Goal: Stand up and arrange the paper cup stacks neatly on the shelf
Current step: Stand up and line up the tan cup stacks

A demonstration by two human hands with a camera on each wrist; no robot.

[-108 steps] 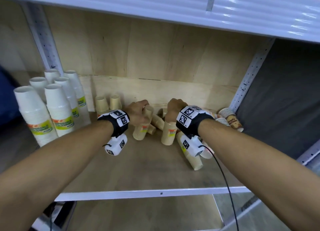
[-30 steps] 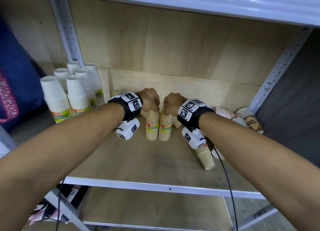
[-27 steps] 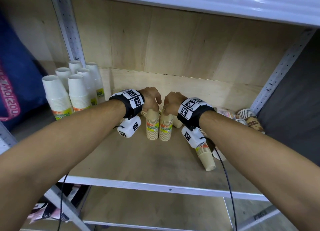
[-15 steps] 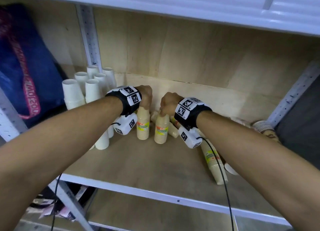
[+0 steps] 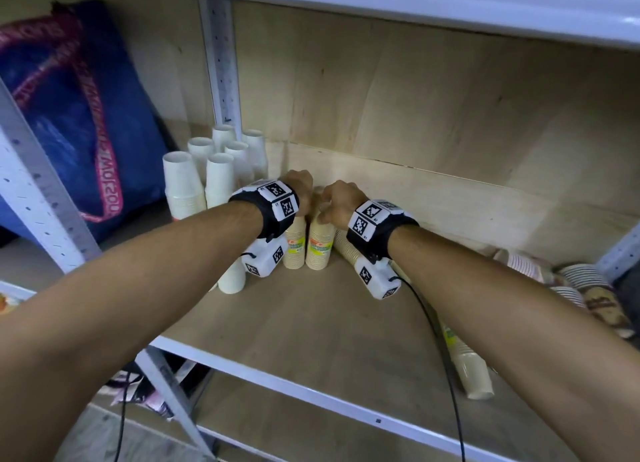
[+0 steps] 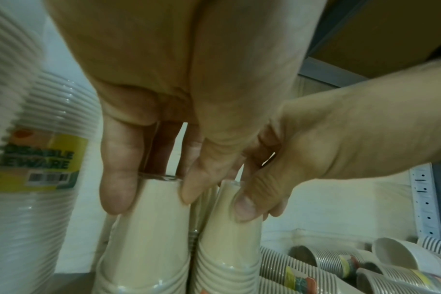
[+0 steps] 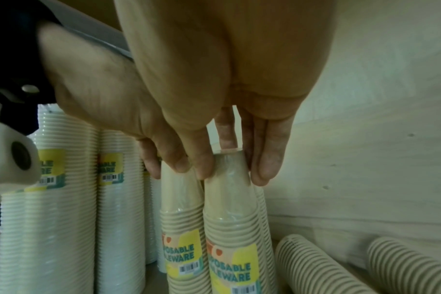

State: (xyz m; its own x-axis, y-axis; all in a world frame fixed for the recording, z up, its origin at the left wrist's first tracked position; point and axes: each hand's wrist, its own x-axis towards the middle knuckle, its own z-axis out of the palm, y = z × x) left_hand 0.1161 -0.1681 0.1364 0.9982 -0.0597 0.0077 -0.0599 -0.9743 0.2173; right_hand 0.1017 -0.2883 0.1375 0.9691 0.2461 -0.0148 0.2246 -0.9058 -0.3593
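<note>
Two tan paper cup stacks stand upright side by side on the wooden shelf (image 5: 311, 323). My left hand (image 5: 301, 188) (image 6: 151, 191) grips the top of the left tan stack (image 5: 295, 245) (image 6: 149, 228) (image 7: 181, 199) from above. In the same way my right hand (image 5: 337, 202) (image 7: 232, 169) pinches the top of the right tan stack (image 5: 320, 245) (image 6: 229, 238) (image 7: 229, 228). The two stacks touch. Just left of them stand several tall white cup stacks (image 5: 194, 188) (image 7: 58, 199) (image 6: 33, 159).
A tan stack (image 5: 467, 364) lies on its side near the shelf's front right, and another (image 5: 346, 247) lies behind my right wrist. Patterned cup stacks (image 5: 581, 288) (image 6: 315, 262) lie toppled at the far right. A blue bag (image 5: 69, 98) fills the bay beyond the post (image 5: 221, 63).
Both hands have moved the two tan stacks left, up against the white stacks, and brought them together. They were tilted 3.6 s ago and now stand upright.
</note>
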